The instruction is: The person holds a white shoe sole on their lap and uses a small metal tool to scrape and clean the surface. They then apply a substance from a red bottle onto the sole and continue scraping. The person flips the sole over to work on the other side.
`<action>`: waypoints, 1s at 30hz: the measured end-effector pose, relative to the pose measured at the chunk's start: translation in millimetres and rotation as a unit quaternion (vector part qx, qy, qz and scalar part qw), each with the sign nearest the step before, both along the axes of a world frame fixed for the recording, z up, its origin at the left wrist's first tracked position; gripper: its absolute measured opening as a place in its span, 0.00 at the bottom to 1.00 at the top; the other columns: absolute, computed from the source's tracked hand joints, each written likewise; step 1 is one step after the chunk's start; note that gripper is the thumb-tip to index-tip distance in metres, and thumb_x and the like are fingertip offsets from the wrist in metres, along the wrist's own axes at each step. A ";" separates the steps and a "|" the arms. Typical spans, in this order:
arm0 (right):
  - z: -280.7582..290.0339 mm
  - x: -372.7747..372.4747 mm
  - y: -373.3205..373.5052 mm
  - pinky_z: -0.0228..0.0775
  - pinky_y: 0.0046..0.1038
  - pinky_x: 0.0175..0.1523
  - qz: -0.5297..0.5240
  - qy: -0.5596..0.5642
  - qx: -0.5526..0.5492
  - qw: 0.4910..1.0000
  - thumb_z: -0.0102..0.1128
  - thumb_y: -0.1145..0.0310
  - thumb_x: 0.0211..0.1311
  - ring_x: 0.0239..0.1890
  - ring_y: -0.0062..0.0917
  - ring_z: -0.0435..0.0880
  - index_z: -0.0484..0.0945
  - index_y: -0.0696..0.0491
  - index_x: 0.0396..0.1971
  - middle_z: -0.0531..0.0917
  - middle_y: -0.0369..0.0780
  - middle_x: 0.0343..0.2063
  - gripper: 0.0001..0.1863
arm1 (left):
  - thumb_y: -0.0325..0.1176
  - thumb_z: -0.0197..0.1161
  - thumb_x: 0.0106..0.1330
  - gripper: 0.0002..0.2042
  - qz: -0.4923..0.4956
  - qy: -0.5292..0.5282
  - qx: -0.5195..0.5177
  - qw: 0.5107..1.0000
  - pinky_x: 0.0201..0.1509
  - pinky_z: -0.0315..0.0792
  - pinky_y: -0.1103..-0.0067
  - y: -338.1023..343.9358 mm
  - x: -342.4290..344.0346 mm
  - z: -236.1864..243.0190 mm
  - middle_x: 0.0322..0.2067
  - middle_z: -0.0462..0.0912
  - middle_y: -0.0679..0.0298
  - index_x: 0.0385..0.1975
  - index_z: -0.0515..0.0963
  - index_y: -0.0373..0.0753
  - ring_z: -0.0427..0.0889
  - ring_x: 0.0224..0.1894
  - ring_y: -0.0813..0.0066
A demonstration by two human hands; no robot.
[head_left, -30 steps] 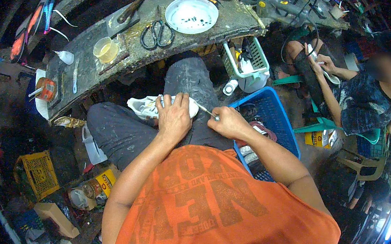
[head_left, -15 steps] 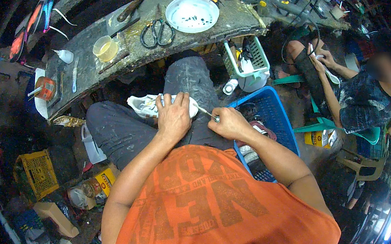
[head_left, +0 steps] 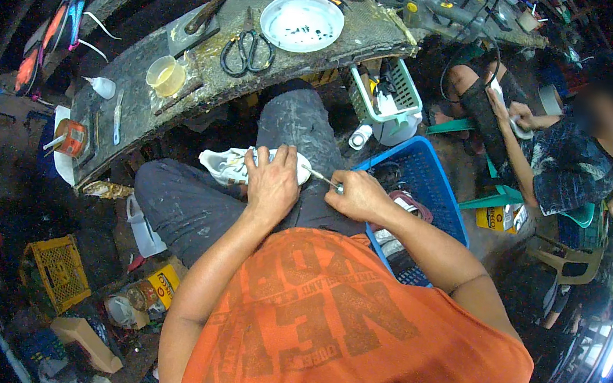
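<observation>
A white shoe (head_left: 223,165) with brown and yellowish marks lies across my lap. My left hand (head_left: 275,183) is closed over it, fingers on its upper, pressing it down on my thighs. In my right hand (head_left: 359,195) is a thin awl-like tool (head_left: 328,181), gripped in a fist. Its slender pale shaft reaches left to the right end of the shoe. Whether the tip has gone into the shoe, I cannot tell. Most of the handle is hidden by my fingers.
Ahead runs a worn bench (head_left: 207,71) with scissors (head_left: 247,53), a white bowl (head_left: 302,23), a plastic cup (head_left: 165,76) and a knife (head_left: 118,120). At my right stands a blue basket (head_left: 459,215) holding shoes, behind it a pale green basket (head_left: 405,86). A person (head_left: 572,158) sits far right, handling a white piece.
My hands, the shoe and the tool have hardly moved. At the far right, the other person's hands and the white piece have shifted.
</observation>
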State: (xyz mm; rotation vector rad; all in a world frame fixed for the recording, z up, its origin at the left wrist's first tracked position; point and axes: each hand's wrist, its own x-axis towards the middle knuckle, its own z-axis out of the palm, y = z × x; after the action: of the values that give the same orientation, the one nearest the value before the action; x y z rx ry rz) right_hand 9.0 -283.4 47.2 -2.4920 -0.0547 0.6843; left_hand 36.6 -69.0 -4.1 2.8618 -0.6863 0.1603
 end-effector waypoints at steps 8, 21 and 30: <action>-1.1 -6.4 0.7 0.81 0.52 0.52 0.013 -0.020 -0.011 1.000 0.64 0.56 0.56 0.40 0.55 0.89 0.88 0.57 0.40 0.89 0.57 0.34 0.20 | 0.30 0.60 0.64 0.24 -0.007 0.000 -0.007 1.000 0.71 0.59 0.47 -1.7 0.6 4.2 0.54 0.83 0.58 0.61 0.80 0.33 0.75 0.57 0.51; -0.2 -4.0 1.3 0.81 0.49 0.49 -0.015 -0.041 0.019 0.999 0.65 0.56 0.57 0.39 0.51 0.90 0.86 0.58 0.35 0.88 0.56 0.33 0.18 | 0.34 0.76 0.53 0.31 0.019 0.079 -0.004 0.997 0.61 0.71 0.56 2.3 8.4 34.1 0.54 0.81 0.54 0.61 0.79 0.35 0.75 0.58 0.50; 1.5 13.6 -2.2 0.76 0.26 0.29 -0.160 0.011 0.322 0.933 0.63 0.65 0.67 0.22 0.20 0.83 0.81 0.57 0.35 0.82 0.36 0.25 0.09 | 0.36 0.72 0.61 0.16 0.071 0.116 -0.082 0.987 0.44 0.82 0.51 27.1 34.3 97.8 0.32 0.88 0.40 0.40 0.77 0.32 0.88 0.36 0.38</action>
State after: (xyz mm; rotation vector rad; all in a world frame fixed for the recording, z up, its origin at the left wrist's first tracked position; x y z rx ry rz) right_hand 22.6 -285.5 48.7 -1.8035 0.1173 0.4583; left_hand 70.9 -41.9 93.7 2.7116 -0.4050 -0.0907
